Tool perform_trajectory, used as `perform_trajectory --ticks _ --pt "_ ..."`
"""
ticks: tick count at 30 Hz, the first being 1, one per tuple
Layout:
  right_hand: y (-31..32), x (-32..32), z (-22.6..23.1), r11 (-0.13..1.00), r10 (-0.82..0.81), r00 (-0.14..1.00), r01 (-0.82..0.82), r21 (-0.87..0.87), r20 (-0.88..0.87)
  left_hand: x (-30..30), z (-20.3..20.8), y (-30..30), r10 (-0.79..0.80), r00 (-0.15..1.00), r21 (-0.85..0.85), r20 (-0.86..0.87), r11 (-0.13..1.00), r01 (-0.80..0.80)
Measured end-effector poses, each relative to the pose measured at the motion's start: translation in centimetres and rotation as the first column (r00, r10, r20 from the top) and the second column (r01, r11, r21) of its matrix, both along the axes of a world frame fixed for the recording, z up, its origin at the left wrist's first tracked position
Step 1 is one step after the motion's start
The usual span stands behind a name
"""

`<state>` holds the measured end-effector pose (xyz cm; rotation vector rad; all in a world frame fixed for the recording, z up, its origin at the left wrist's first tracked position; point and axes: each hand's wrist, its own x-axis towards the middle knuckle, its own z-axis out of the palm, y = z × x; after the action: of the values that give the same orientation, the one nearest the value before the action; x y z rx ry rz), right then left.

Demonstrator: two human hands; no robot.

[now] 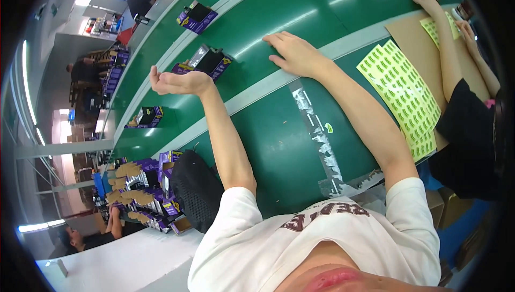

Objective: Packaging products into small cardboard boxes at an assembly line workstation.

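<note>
My left hand [181,83] hovers over the green belt [252,72] with its palm partly turned up and its fingers loosely apart. Nothing shows in it. Just beyond its wrist stands an open purple box [221,67] with a dark and silver item sticking out; the hand covers part of this box. My right hand [294,55] is at the belt's near rail, fingers stretched over the green surface and thumb apart, holding nothing. One small yellow-green sticker [328,127] lies on the green worktop [268,147] beside my right forearm.
Sheets of yellow-green stickers [399,96] lie on cardboard [405,26] at right, by a co-worker's arms [450,61]. More purple boxes [197,17] [147,116] sit along the lines. A black cap [196,190] and stacked open boxes [145,190] are at left.
</note>
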<state>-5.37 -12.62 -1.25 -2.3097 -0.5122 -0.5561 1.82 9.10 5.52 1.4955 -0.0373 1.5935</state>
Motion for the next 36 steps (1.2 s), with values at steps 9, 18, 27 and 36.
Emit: perform_trajectory --ticks 9,18,27,36 --pt "-0.1 0.7 -0.6 0.999 -0.032 0.998 0.034 0.027 -0.045 -4.3 -4.4 -9.4 -0.536 0.602 0.176 -0.592 0.642 0.746" --pt "-0.1 -0.4 -0.7 0.997 -0.073 0.974 0.071 0.015 0.216 -5.1 -5.7 -10.3 -0.588 0.358 -0.015 -0.726 0.533 0.846" --pt "0.7 0.9 -0.4 0.999 0.0 0.987 -0.008 0.046 0.164 -4.0 -2.2 -10.8 -0.605 0.51 0.095 -0.612 0.583 0.807" --pt "1.1 -3.4 -3.8 0.991 -0.087 0.957 0.111 -0.073 0.278 -15.8 18.7 -10.4 -1.0 -0.025 0.405 0.007 -0.02 0.914"
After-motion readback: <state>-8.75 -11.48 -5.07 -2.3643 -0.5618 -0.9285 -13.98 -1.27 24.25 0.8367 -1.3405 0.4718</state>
